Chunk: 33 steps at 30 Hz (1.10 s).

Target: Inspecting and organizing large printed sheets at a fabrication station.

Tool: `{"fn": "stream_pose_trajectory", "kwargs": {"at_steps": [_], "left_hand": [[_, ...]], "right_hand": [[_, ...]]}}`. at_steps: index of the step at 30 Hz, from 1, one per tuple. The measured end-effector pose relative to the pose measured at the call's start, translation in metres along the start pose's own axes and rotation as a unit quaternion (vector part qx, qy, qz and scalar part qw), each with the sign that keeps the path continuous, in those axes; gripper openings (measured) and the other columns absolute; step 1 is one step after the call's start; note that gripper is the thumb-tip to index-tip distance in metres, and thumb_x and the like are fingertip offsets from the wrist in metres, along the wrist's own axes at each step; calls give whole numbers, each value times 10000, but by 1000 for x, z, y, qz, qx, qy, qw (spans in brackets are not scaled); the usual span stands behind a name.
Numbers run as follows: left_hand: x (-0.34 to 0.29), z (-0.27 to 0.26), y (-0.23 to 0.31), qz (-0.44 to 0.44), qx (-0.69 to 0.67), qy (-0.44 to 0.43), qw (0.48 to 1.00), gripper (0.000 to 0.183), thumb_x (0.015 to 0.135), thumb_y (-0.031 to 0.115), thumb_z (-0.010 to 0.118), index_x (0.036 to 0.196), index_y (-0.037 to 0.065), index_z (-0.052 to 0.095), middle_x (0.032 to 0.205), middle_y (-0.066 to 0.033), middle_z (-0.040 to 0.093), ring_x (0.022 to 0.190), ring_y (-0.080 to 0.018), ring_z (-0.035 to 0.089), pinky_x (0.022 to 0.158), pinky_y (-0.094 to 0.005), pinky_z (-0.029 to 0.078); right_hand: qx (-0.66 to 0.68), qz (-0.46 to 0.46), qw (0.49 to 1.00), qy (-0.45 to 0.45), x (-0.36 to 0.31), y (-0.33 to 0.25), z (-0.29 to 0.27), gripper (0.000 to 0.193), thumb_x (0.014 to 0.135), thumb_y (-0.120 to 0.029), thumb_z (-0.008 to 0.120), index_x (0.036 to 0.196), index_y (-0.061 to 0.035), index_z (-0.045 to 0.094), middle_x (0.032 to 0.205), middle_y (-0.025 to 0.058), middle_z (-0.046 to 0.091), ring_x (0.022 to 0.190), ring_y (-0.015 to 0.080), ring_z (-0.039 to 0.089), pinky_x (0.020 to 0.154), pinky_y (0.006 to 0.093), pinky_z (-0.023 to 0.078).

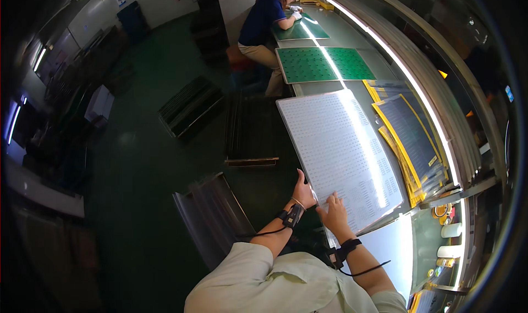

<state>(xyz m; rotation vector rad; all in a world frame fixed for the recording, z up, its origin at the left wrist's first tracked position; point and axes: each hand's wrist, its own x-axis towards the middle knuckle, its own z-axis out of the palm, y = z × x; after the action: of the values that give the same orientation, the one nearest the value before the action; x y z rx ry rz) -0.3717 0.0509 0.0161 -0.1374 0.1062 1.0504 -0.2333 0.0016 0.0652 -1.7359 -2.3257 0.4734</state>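
A large white panel (341, 142) with rows of small dark marks lies at a slant on the bench in front of me, a bright strip of light reflected along it. My left hand (303, 194) is at the panel's near left edge, thumb stretched up and apart; its other fingers are partly hidden by the edge. My right hand (335, 215) rests on the panel's near corner with fingers extended and nothing gripped. Black straps with cables circle both wrists.
Yellow-edged dark sheets (410, 137) lie right of the panel. Beyond it is a green dotted board (324, 64), where a co-worker (264, 19) leans over another green sheet (300, 30). Dark slotted racks (250, 129) stand on the floor to the left. A lit white surface (388, 252) is near right.
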Motion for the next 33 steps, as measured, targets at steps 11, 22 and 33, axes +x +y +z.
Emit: {"fn": "stream_pose_trajectory", "kwargs": {"at_steps": [11,22,33], "left_hand": [[31,-53,-2,79,336,403,848,560,719,331,677,1083,-46,480,998,-135,580,875,-239,573,764,-351,449],[44,-18,-4,242,515,551,610,468,682,241,685,945,-118,542,917,-222,596,827,-269,593,738,-333,452],[42,21,13,268,616,270,690,723,768,480,549,1227,-32,325,1253,-233,368,1166,-311,367,966,-399,290]], "right_hand": [[24,-4,997,-69,37,45,-22,142,684,-2,471,762,-40,584,738,152,608,730,322,588,636,417,456],[-68,-61,934,346,-4,48,-405,187,810,-60,492,978,-11,560,791,137,583,664,205,560,607,306,441],[-158,116,965,174,-240,15,-332,380,698,54,460,1004,-111,614,964,97,617,879,263,596,726,315,505]]}}
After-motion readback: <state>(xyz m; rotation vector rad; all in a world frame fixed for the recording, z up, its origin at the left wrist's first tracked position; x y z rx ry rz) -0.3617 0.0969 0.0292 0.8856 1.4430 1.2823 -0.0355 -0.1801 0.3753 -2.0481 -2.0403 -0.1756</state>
